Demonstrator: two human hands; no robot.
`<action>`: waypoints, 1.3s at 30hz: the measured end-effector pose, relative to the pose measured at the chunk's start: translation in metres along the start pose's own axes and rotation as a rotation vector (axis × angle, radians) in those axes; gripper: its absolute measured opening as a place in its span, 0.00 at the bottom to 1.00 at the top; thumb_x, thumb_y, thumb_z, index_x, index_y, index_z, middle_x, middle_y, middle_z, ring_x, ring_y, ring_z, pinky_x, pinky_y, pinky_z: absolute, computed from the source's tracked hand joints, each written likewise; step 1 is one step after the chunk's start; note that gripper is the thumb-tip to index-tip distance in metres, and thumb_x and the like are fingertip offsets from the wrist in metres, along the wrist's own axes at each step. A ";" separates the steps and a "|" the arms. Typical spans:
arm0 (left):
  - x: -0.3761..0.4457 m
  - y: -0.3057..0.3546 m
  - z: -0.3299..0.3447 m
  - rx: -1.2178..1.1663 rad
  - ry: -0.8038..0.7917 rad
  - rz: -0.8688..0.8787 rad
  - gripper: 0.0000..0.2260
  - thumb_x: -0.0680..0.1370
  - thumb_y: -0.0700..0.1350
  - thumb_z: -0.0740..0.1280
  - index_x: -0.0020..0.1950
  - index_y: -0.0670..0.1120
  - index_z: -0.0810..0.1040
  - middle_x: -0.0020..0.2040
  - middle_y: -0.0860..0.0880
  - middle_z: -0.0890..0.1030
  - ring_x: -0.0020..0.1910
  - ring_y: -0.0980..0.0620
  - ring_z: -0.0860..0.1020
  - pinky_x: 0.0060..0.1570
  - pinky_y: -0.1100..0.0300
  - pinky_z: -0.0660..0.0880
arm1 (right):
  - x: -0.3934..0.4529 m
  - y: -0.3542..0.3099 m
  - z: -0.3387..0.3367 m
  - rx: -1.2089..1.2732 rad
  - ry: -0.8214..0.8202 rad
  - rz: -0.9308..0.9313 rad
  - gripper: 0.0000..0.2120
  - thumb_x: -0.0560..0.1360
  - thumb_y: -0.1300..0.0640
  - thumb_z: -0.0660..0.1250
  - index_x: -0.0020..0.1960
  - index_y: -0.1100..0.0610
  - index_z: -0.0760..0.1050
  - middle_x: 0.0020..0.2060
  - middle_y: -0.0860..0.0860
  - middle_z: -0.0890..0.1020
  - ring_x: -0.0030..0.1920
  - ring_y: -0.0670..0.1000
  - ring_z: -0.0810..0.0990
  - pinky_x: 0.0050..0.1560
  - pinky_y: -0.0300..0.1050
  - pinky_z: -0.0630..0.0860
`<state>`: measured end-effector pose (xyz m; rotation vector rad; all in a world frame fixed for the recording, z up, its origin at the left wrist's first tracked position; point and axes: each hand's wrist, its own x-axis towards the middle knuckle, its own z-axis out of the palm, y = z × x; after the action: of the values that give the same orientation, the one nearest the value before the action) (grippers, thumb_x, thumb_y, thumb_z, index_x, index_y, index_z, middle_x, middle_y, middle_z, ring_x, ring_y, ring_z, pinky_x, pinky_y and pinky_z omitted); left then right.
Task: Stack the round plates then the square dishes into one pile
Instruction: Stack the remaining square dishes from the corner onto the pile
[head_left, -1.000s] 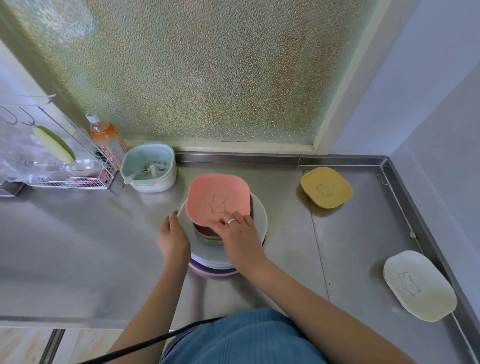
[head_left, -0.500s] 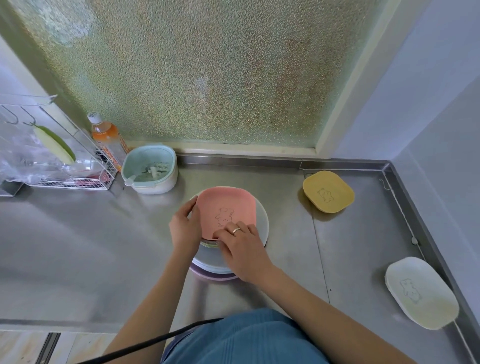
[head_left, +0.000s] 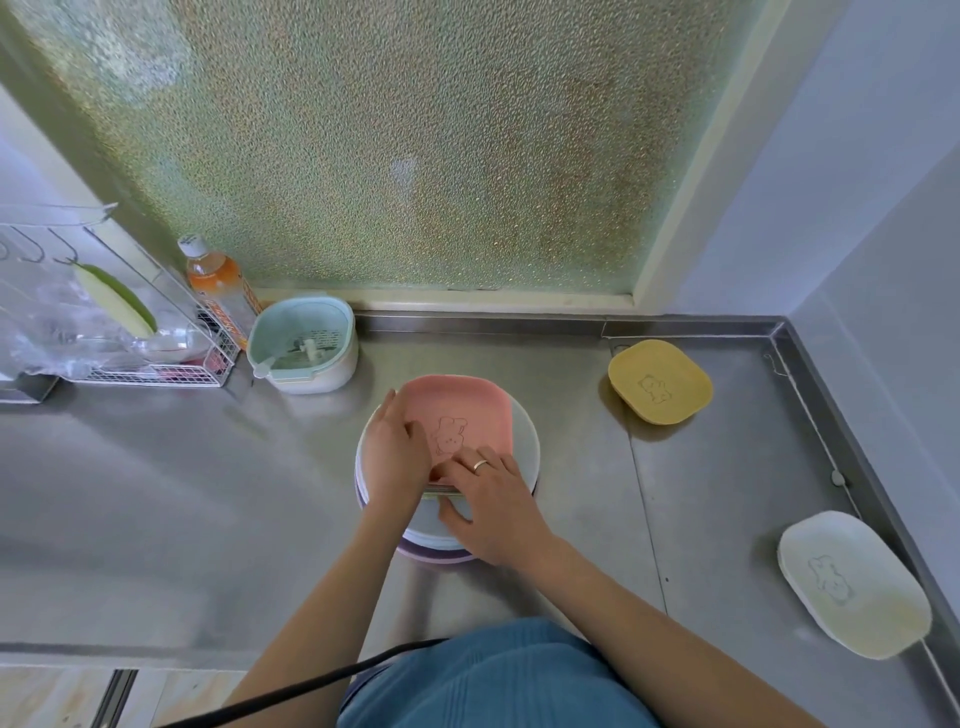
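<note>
A pile of round plates (head_left: 525, 447) stands at the middle of the steel counter, with square dishes on top of it. The uppermost is a pink square dish (head_left: 462, 410) with a bear outline. My left hand (head_left: 396, 452) rests on that dish's left edge and my right hand (head_left: 493, 499) presses on its near edge, fingers over the rim. A yellow square dish (head_left: 660, 382) lies at the back right. A white square dish (head_left: 852, 582) lies at the near right by the counter's rim.
A pale green strainer bowl (head_left: 304, 343) sits behind the pile to the left, beside an orange drink bottle (head_left: 215, 280) and a wire rack (head_left: 104, 332). A frosted window stands behind the counter; a raised steel rim (head_left: 831, 415) runs along the right side.
The pink dish came down from a tilt to lie flat on the pile. My left hand moved from the round plates' side onto the dish's left edge.
</note>
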<state>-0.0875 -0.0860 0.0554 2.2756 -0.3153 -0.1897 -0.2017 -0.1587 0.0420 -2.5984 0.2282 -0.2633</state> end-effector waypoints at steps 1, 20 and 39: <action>-0.002 0.002 0.002 0.085 0.004 0.072 0.24 0.75 0.35 0.54 0.71 0.46 0.67 0.73 0.43 0.66 0.67 0.42 0.70 0.63 0.52 0.67 | -0.003 0.001 0.000 0.034 0.033 0.007 0.14 0.72 0.51 0.59 0.54 0.53 0.75 0.51 0.49 0.78 0.53 0.52 0.72 0.56 0.46 0.67; -0.012 -0.003 0.002 0.345 -0.079 0.153 0.37 0.69 0.28 0.55 0.77 0.47 0.52 0.78 0.46 0.49 0.77 0.47 0.51 0.75 0.50 0.48 | -0.009 0.025 -0.008 0.124 0.168 0.239 0.27 0.76 0.52 0.59 0.74 0.54 0.59 0.74 0.48 0.60 0.73 0.47 0.59 0.70 0.45 0.59; -0.026 0.047 0.026 0.498 -0.154 0.358 0.31 0.77 0.43 0.57 0.77 0.43 0.47 0.79 0.46 0.45 0.77 0.47 0.42 0.75 0.50 0.41 | -0.050 0.065 -0.028 0.264 0.272 0.575 0.27 0.80 0.54 0.55 0.76 0.56 0.51 0.76 0.51 0.57 0.75 0.49 0.56 0.70 0.37 0.50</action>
<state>-0.1267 -0.1266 0.0746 2.6419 -0.9291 -0.1070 -0.2632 -0.2169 0.0254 -2.1216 0.9457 -0.4023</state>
